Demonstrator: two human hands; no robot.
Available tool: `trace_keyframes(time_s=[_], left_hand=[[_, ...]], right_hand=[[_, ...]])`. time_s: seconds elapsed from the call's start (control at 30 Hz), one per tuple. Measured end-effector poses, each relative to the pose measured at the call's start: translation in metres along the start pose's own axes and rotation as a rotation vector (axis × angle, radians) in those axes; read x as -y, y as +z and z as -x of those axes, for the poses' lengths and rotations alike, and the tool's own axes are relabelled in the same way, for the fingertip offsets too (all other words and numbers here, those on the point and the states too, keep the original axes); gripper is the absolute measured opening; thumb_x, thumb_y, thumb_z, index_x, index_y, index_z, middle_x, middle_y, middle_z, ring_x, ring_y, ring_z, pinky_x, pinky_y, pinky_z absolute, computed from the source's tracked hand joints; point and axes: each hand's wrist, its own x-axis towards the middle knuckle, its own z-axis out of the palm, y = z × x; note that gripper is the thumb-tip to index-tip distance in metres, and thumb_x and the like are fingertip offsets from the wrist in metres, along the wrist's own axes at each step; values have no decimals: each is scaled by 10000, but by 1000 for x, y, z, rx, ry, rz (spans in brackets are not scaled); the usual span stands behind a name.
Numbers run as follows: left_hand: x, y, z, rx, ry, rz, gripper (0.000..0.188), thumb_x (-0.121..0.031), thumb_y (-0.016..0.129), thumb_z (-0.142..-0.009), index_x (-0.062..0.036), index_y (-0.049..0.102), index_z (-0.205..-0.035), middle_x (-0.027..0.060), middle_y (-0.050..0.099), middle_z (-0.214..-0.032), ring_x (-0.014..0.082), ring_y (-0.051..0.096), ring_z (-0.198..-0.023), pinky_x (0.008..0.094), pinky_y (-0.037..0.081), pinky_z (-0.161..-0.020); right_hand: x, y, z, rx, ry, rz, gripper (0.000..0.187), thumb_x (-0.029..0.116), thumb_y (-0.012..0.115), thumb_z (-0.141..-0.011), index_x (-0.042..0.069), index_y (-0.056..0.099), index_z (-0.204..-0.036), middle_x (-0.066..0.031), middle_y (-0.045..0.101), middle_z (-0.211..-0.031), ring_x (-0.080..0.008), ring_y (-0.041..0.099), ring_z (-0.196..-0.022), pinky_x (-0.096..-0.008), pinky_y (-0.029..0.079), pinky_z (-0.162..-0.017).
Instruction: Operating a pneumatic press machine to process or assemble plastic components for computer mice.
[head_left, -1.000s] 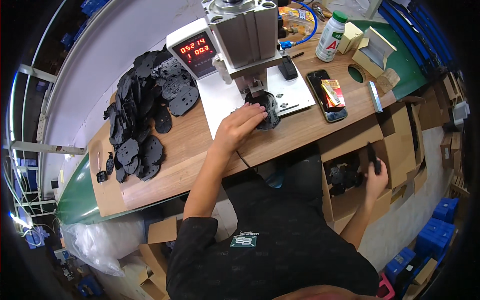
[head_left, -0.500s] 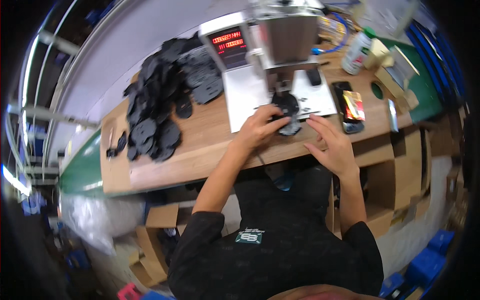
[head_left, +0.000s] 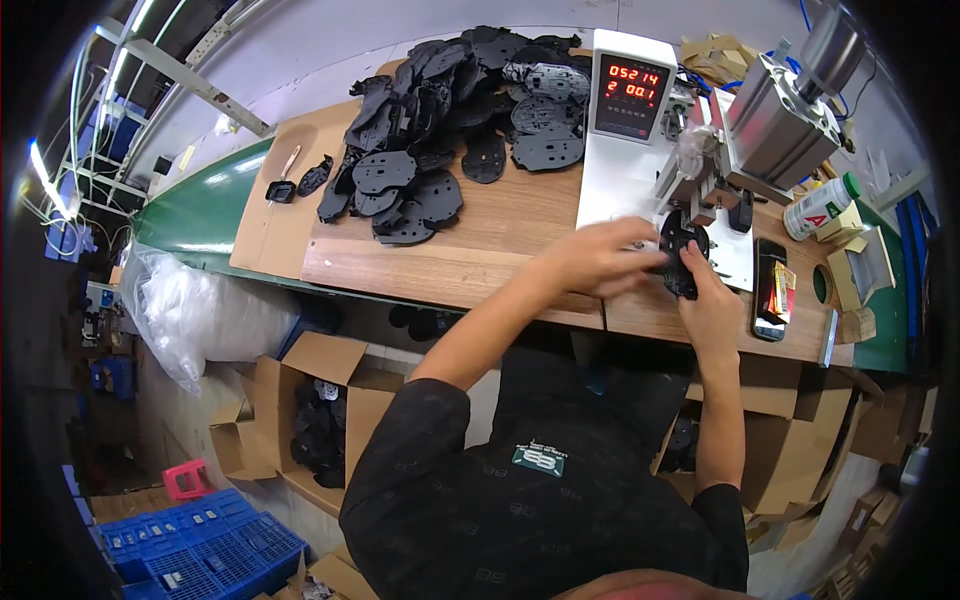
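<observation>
A black plastic plate [head_left: 681,240], oblong with rounded ends, sits under the head of a bench press [head_left: 704,190]. My right hand [head_left: 712,305] grips the plate's near right edge, a finger or thumb lying on top of it; its other fingers are mostly hidden. Just left of the plate is my left hand [head_left: 605,262], slightly blurred, its fingers stretched out and apart with nothing held in them. Its fingertips come close to the plate; whether they touch it I cannot tell. The press's white base plate [head_left: 612,190] lies beneath.
A big heap of black plastic plates [head_left: 430,120] covers the table's left part. Beside the press stands a display box [head_left: 630,88] with red digits. Rightward are a phone [head_left: 768,290], a white bottle [head_left: 822,205] and a small open box [head_left: 865,265]. Cardboard boxes [head_left: 330,400] stand below.
The view has swung left, so the press now appears farther right. My right hand, apart from the plate before, now grips it. My left hand has come off the plate to its left side.
</observation>
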Motion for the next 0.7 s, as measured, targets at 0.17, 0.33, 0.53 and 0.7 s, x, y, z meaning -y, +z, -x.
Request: trace_keyframes(time_s=[0.17,0.33,0.53,0.7], left_hand=[[39,-144,63,-88,-413,-623,248,-41,712,-745,-45,714,-993,123,653,-1128,311,625,-1063,391,525,-951],[58,-240,104,539,-911,-728,910,-320,759,-774,-242,320,-1567,175,404,-1558,387,310,-1471,568,249,-1190],[60,-268,117,607,-949,-712,849,-196,785,-708,-200,459,-1492,162,595,-1233,371,547,-1189,457,402,-1077],[43,-253,85,438,-824,-797,799,-192,840,-678,-85,513,-1399,166,585,-1189,387,535,-1159,448,438,-1017]], right_hand=[[0,-4,2,34,18,-40,558,-11,715,-689,116,645,-1228,-53,652,-1331,-265,722,-954,-347,590,-749],[-5,-4,6,7,63,-45,527,1,707,-691,118,661,-1203,-45,653,-1328,-267,723,-925,-360,589,-736],[-1,3,0,-52,24,-126,472,58,728,-711,108,676,-1177,-36,668,-1302,-242,721,-924,-348,584,-724],[-2,0,6,-22,73,-118,487,3,687,-703,97,679,-1181,-47,671,-1300,-213,710,-1017,-331,591,-746]])
